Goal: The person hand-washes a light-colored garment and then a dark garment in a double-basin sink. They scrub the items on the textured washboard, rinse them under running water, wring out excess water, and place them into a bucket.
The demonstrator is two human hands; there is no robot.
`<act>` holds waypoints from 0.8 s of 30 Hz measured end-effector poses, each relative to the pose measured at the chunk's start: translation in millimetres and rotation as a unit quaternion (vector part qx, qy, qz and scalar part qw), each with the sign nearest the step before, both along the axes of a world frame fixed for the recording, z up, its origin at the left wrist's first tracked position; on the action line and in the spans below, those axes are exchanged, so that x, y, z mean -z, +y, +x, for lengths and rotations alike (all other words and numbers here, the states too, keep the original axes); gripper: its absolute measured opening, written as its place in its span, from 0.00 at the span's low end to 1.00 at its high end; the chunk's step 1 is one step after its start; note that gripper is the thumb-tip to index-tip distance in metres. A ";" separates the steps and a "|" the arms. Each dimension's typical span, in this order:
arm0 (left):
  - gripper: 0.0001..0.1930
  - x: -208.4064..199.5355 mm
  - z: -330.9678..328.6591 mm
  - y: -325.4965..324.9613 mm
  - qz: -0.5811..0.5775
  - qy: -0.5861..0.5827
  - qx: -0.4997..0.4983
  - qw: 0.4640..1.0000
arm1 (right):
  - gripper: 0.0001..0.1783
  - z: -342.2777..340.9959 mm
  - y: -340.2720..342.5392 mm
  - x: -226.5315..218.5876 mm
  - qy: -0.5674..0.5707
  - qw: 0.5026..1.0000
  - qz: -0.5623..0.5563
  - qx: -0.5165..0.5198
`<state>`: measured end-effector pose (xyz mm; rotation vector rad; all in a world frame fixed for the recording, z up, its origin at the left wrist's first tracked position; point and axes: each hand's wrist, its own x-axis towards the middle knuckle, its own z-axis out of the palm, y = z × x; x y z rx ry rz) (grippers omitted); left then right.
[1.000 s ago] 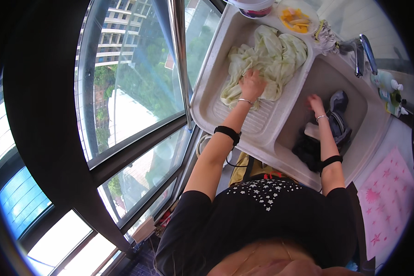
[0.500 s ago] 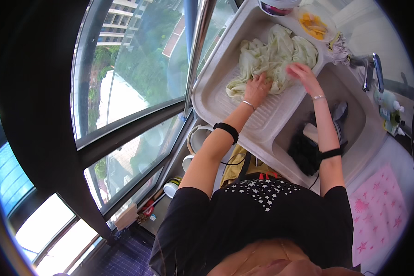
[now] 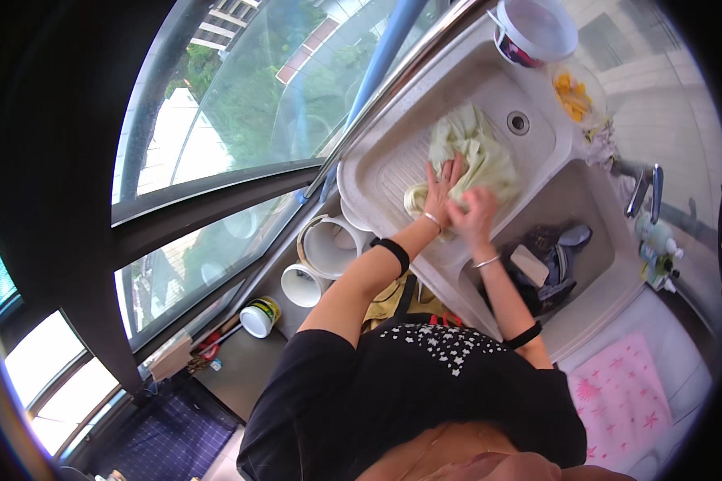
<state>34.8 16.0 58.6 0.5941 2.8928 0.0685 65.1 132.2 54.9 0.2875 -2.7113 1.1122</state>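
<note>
A pale yellow-green cloth (image 3: 488, 164), wet-looking and bunched, lies on the ribbed side of the left sink basin (image 3: 377, 180). On its near part my left hand (image 3: 443, 191) presses down with fingers stretched out. Close beside it, at the cloth's near edge, is my right hand (image 3: 475, 215), smeared by motion; its fingers look bent, but whether they grip any cloth cannot be made out. In the right basin (image 3: 594, 192) lie dark clothes (image 3: 557, 268), with a beige block (image 3: 529, 264) on top of them.
Behind the basins stand a white bucket (image 3: 541, 32), a clear bowl with yellow pieces (image 3: 573, 96) and a crumpled cloth (image 3: 600, 144). The tap (image 3: 646, 192) and bottles (image 3: 658, 248) are at the right. White pots (image 3: 329, 248) line the window side. A pink patterned sheet (image 3: 618, 393) lies at near right.
The cloth has been drawn into a tighter bundle nearer me, uncovering the drain. My right hand has come down from beside the cloth to its near edge. The view has shifted.
</note>
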 end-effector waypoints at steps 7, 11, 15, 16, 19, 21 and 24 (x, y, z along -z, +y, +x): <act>0.35 13.7 3.6 -1.4 0.153 -0.067 -0.001 0.986 | 0.13 -145.9 51.5 68.8 0.013 0.967 0.208 0.149; 0.44 2.2 7.8 -6.2 0.218 -0.031 -0.117 0.968 | 0.22 -111.5 68.2 64.8 -0.240 0.969 -0.005 0.061; 0.47 11.1 1.7 -4.2 0.074 -0.021 -0.124 0.989 | 0.18 -16.9 12.2 12.5 0.004 0.990 0.128 -0.051; 0.46 15.6 -1.2 -2.9 0.083 -0.049 -0.108 0.989 | 0.13 -14.1 -2.9 7.4 -0.008 0.990 0.118 -0.077; 0.46 23.6 -3.6 -3.1 0.096 -0.138 -0.066 0.984 | 0.14 -88.9 -11.6 26.4 -0.092 0.981 0.168 0.001; 0.47 22.1 -2.1 -3.9 0.157 -0.060 -0.082 0.982 | 0.15 -154.8 3.3 49.2 -0.093 0.977 0.168 0.096; 0.48 12.5 1.5 -4.9 0.197 -0.037 -0.134 0.971 | 0.16 -180.9 31.8 59.1 -0.157 0.984 0.065 0.043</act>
